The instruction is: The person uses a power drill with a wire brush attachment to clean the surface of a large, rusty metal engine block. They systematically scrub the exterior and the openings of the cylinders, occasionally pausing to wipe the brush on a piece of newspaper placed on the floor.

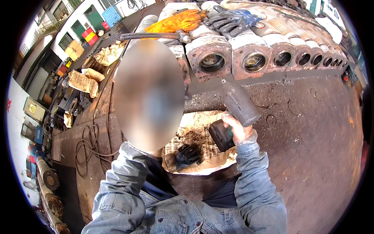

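My right hand (242,132) is closed round the grip of a dark, grimy cordless impact wrench (242,104). Its narrow drive end points up and away, toward the row of metal cylinders, and its battery (222,135) sticks out to the left. My left arm, in a denim sleeve (122,177), reaches forward; a large blurred oval covers the hand, so its fingers and anything in them are hidden. Below, between my knees, a dark work glove (188,156) lies on a stained paper sack (210,162).
Heavy cylinders with round bored ends (212,62) line the far side. On top lie orange gloves (177,21), a blue-black glove (233,21) and a dark bar (150,36). A coiled cable (91,146) rests at left, near rusty parts and crumpled sacks (83,82).
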Demonstrator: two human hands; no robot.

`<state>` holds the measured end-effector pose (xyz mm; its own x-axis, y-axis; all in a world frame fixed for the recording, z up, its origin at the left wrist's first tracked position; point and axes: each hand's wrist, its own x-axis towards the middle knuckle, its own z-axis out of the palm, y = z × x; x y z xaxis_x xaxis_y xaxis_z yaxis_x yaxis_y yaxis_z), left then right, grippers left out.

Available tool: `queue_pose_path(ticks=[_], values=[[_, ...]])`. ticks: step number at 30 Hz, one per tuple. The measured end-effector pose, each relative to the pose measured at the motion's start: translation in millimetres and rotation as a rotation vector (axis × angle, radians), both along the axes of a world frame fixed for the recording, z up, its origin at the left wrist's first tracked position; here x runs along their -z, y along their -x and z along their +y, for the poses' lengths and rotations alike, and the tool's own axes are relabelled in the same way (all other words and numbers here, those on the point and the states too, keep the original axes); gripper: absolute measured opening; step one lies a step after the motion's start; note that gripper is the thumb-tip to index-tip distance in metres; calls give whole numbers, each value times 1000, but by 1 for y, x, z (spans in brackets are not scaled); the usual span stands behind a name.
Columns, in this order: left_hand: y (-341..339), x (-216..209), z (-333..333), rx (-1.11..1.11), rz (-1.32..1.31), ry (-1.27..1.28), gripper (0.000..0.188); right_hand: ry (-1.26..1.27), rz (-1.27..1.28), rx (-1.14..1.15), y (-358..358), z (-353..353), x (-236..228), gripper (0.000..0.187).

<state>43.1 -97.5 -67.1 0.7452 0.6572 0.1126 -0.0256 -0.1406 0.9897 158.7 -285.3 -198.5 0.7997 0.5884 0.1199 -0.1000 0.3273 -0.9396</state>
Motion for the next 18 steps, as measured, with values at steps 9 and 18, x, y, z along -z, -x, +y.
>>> queue_pose_path(ticks=[9,18], values=[[-34,-12,68,75,764,-541,39,-3,28,-2,0,1,-3,37],[-22,-18,71,77,468,-635,36,13,-11,45,-4,4,1,32]])
